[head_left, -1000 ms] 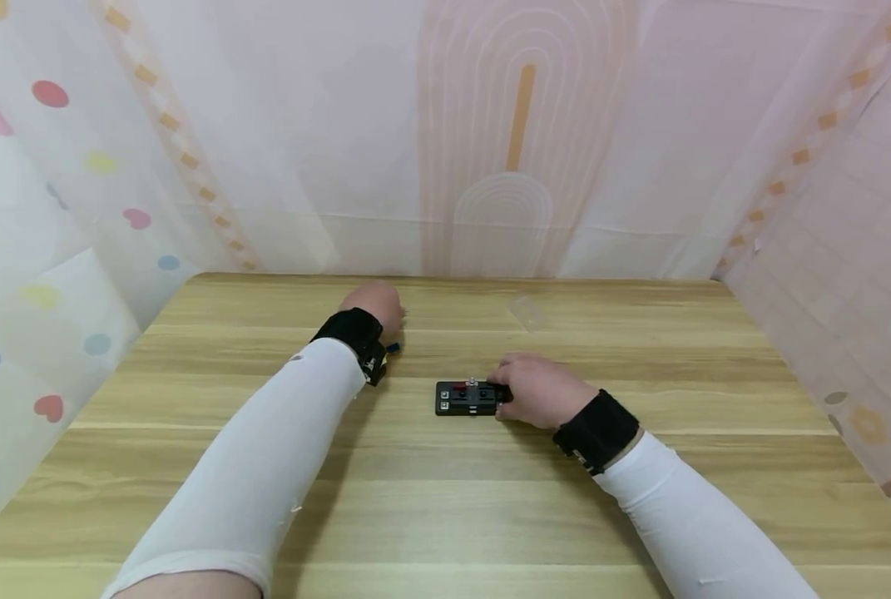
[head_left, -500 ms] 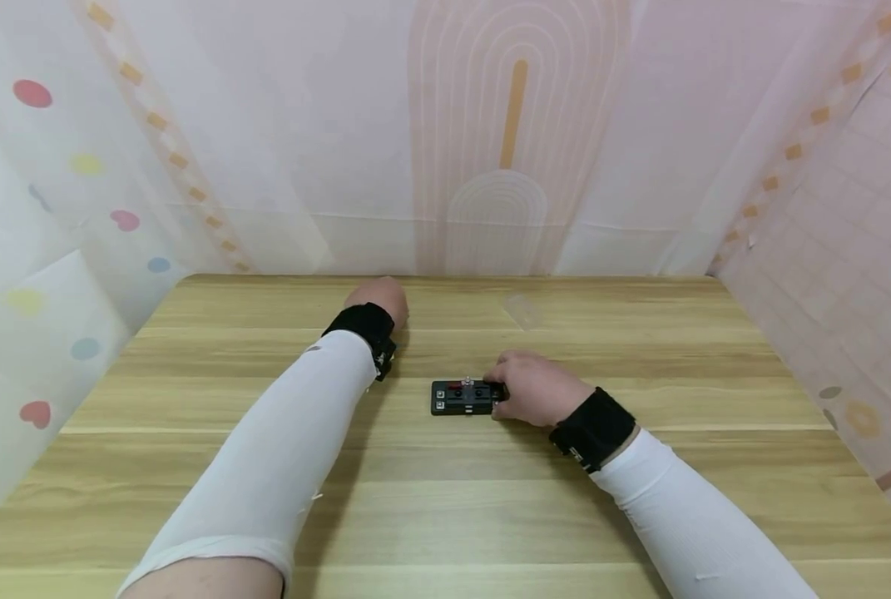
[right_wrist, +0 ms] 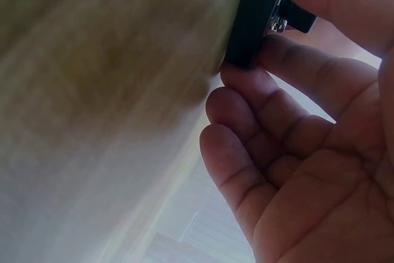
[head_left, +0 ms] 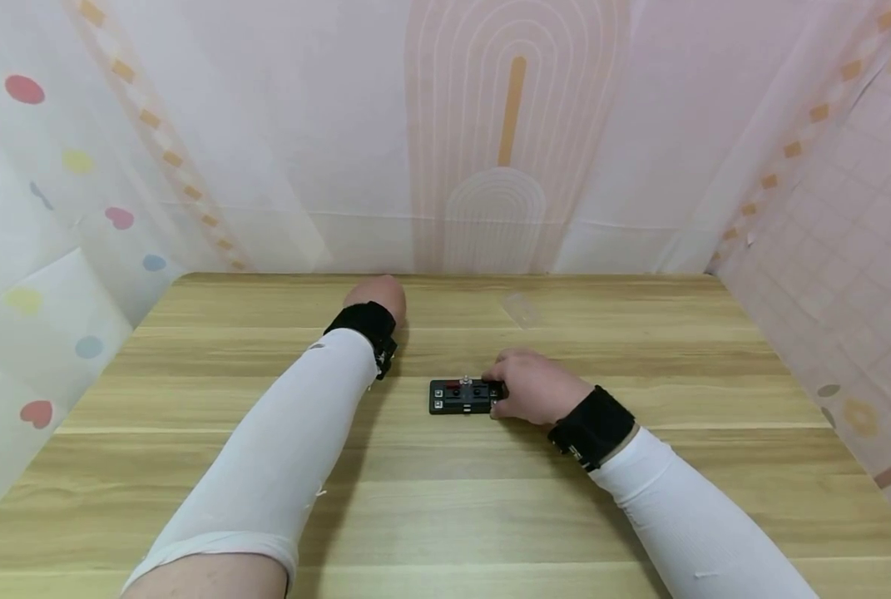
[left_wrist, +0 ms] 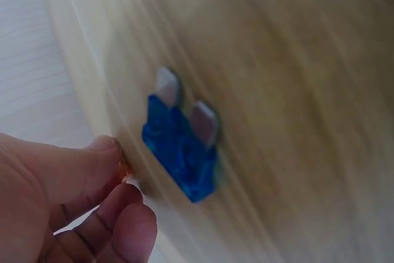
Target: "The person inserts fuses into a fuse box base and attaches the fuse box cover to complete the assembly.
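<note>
A small black fuse block (head_left: 460, 396) with red and metal parts lies mid-table. My right hand (head_left: 535, 385) grips its right end; in the right wrist view the block (right_wrist: 253, 20) sits pinched between thumb and fingers (right_wrist: 289, 66). My left hand (head_left: 375, 294) is farther back on the table, fingers hidden behind it in the head view. In the left wrist view a blue blade fuse (left_wrist: 180, 145) lies on the wood just beyond the left hand's fingertips (left_wrist: 123, 204). Thumb and fingers are curled together, and a small orange piece (left_wrist: 125, 168) shows between them.
The wooden table (head_left: 445, 499) is walled by patterned curtains at the back and on both sides. A small clear plastic piece (head_left: 521, 309) lies towards the back, right of centre. Both forearms in white sleeves stretch across the near half.
My left hand has edged slightly farther back on the table. My right hand and the fuse block have stayed almost where they were.
</note>
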